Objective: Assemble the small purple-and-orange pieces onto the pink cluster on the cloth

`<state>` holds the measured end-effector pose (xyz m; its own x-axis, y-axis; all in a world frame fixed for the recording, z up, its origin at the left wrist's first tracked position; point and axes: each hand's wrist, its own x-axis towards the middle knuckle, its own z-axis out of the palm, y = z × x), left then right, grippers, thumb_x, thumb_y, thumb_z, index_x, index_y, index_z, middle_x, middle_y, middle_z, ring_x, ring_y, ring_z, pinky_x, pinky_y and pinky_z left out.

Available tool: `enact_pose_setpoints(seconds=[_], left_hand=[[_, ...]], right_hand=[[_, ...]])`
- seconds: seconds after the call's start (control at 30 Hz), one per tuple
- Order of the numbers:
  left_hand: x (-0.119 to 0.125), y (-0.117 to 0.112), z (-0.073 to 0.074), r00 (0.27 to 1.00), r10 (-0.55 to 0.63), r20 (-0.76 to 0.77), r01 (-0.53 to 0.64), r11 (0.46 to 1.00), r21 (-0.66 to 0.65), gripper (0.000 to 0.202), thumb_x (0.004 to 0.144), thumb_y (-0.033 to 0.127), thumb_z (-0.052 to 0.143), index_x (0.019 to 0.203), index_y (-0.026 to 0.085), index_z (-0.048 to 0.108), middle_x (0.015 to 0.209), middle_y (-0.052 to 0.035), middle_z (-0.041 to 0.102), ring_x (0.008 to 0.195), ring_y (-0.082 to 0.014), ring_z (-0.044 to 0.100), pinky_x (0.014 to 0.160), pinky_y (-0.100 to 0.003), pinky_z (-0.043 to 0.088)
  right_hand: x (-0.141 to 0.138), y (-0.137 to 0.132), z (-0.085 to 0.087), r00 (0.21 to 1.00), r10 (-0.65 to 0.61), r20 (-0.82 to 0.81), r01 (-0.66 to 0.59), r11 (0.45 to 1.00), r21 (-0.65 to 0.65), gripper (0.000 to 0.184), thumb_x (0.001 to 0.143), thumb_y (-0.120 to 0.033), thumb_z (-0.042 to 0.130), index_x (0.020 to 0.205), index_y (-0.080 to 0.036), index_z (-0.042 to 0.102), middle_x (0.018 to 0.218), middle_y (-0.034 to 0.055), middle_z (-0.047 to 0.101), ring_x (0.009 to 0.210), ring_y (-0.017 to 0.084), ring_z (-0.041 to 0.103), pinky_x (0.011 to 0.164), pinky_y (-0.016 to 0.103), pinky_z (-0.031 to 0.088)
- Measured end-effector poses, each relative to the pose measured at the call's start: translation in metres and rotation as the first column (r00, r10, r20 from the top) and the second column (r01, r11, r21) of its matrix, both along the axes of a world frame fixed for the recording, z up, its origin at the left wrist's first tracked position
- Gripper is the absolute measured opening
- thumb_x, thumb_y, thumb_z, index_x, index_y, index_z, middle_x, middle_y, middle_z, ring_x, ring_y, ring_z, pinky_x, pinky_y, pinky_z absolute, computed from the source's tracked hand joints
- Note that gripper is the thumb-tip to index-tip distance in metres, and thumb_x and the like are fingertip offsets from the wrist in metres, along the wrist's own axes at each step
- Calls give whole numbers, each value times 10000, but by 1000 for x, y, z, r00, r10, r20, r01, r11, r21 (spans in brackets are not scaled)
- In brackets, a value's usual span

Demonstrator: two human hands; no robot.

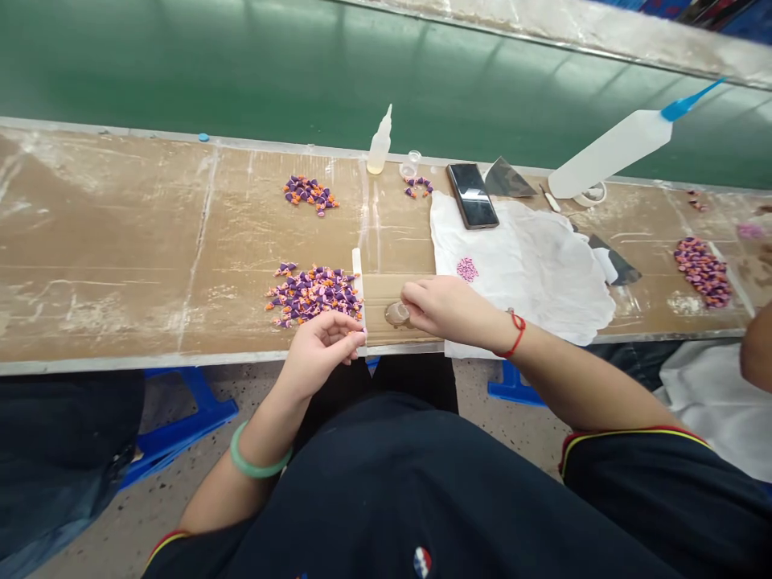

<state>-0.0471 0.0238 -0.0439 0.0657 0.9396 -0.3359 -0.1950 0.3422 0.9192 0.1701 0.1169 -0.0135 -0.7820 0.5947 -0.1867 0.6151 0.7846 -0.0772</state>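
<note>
Head | left hand (pixel 322 350) apparently pinches white strip (pixel 357 277) | right hand (pixel 449 310) over cardboard (pixel 379 297)

A smartphone (pixel 473 195) lies face up at the edge of a crumpled white cloth (pixel 524 273), beside a dark triangular scraper (pixel 505 178). Farther along the bench, a large squeeze bottle (pixel 612 151) tilts up, its nozzle blue — and at the far right sits a heap of pink-and-purple beads (pixel 703 272).
</note>
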Motion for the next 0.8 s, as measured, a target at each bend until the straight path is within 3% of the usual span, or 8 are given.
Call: enact_pose_setpoints(seconds=[0.27, 0.37, 0.43, 0.5, 0.57, 0.63, 0.67, 0.8], left_hand=[[0, -2, -10, 997, 7, 82, -6, 1000, -6, 298, 628, 335, 847, 704, 142, 633, 567, 21, 626, 474, -72, 556, 485, -184, 493], [1, -2, -8, 993, 29, 114, -30, 1000, 4, 315, 618, 350, 859, 700, 144, 635, 571, 7, 650, 507, -99, 608, 497, -197, 521], [3, -3, -3, 986, 61, 154, -64, 998, 16, 337, 606, 362, 875, 697, 144, 635, 622, -13, 691, 534, -116, 646, 511, -209, 548], [7, -4, 6, 978, 73, 195, -80, 996, 31, 355, 600, 375, 889, 692, 143, 636, 659, -28, 716, 543, -128, 671, 521, -220, 573], [12, -5, 16, 975, 55, 216, -68, 996, 52, 363, 607, 387, 896, 692, 143, 641, 670, -36, 727, 546, -139, 688, 531, -231, 594], [18, -6, 26, 975, 30, 219, -48, 996, 77, 363, 616, 393, 898, 697, 143, 648, 694, -43, 741, 556, -151, 702, 545, -243, 612], [21, -7, 31, 975, 22, 219, -42, 995, 88, 357, 620, 389, 899, 702, 143, 654, 713, -47, 749, 566, -155, 709, 555, -247, 620], [30, -10, 41, 978, 8, 208, -28, 995, 96, 323, 633, 360, 899, 717, 141, 677, 757, -50, 766, 597, -161, 726, 589, -248, 637]], right_hand=[[-10, -1, 4, 986, 5, 167, -9, 1000, 28, 180, 944, -209, 487, 791, -151, 562, 706, 83, 626, 615, 199, 538, 555, 315, 214], [-6, -2, 8, 999, -38, -13, 38, 999, -10, 188, 916, -228, 492, 735, -180, 511, 652, 53, 581, 581, 183, 508, 557, 306, 244], [-3, -5, 13, 964, -137, -227, 101, 981, -164, 196, 891, -261, 506, 707, -200, 475, 630, 26, 564, 566, 168, 506, 549, 287, 297], [-2, -12, 20, 853, -321, -412, 120, 888, -444, 179, 885, -281, 524, 727, -204, 488, 679, 26, 618, 622, 171, 584, 572, 270, 403], [-2, -21, 28, 711, -524, -470, 50, 703, -709, 163, 909, -299, 546, 780, -202, 520, 807, 55, 696, 770, 197, 680, 658, 287, 517], [-3, -30, 34, 613, -648, -452, -48, 540, -840, 175, 927, -325, 584, 812, -204, 527, 884, 68, 719, 886, 220, 710, 749, 324, 576], [-4, -35, 37, 592, -672, -445, -81, 499, -863, 187, 925, -335, 606, 814, -207, 527, 883, 64, 719, 892, 219, 712, 764, 330, 587], [-3, -46, 45, 588, -649, -483, -76, 550, -831, 155, 897, -293, 635, 807, -198, 551, 767, 26, 683, 721, 166, 663, 638, 263, 550]])
